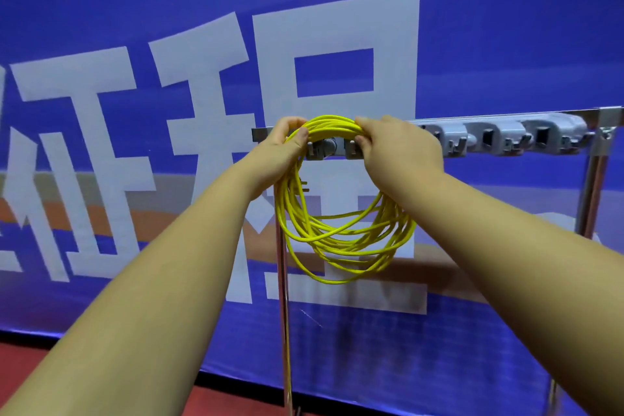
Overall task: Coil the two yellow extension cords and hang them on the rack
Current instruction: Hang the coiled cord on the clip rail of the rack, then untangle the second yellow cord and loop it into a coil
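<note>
Your yellow cord [337, 240] is wound into a loose coil of many loops — its top, gripped by your left hand [282, 152] and right hand [396, 147], sits at the left end of the rack [506, 140], a metal rail with grey hooks.

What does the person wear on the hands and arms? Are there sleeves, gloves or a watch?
The left hand and the right hand are bare, with no gloves. No sleeve shows on either arm as far as the picture's edge. There is no watch or bracelet at the wrists, and no ring on the fingers that show.
</note>
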{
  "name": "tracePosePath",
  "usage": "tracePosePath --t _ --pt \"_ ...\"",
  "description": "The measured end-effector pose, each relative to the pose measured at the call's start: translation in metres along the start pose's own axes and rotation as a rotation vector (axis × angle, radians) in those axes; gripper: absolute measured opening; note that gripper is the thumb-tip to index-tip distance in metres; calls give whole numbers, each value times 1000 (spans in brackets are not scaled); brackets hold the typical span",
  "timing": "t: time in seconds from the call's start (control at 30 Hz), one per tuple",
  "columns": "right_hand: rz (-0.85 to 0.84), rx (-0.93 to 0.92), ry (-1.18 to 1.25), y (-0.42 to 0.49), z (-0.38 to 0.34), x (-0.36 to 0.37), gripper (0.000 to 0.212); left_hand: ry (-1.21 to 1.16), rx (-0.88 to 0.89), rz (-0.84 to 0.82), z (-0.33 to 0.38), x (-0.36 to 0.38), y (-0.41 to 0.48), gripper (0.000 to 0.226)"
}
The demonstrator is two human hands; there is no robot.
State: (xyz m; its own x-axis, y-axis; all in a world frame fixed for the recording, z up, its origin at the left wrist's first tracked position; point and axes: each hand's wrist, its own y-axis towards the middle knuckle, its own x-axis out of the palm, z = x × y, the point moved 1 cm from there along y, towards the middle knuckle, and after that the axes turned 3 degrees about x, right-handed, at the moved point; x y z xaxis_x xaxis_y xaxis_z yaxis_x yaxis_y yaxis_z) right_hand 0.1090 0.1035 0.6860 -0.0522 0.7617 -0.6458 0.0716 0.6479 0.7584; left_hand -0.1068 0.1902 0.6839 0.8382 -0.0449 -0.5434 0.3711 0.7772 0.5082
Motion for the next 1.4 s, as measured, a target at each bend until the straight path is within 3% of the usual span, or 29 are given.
tracePosePath --t 0.1,0.37,0.6,0.9,1.0,1.1,1.27,1.4 --pt "-23 -36 -10 -11 5 12 53 27 12 -2 -2 4 -5 34" --pt "-29 -82 -54 -18 9 13 67 109 29 74 -9 4 -29 44" --pt "8 13 92 -37 14 -4 67 90 -149 143 -29 4 -63 66" --pt "64 192 420 -141 31 26 65 -33 -408 26 -82 65 -155 111" --pt "-90 253 439 -198 40 66 62 -56 -509 -123 -112 108 -192 115" --pt "-295 314 375 -259 52 109 60 -48 -625 -352 -147 158 -230 82" --pt "-677 460 352 -350 73 177 50 -2 -740 -577 -210 250 -293 35" --pt "-935 508 295 -427 90 236 42 84 -856 -721 -258 312 -354 32"
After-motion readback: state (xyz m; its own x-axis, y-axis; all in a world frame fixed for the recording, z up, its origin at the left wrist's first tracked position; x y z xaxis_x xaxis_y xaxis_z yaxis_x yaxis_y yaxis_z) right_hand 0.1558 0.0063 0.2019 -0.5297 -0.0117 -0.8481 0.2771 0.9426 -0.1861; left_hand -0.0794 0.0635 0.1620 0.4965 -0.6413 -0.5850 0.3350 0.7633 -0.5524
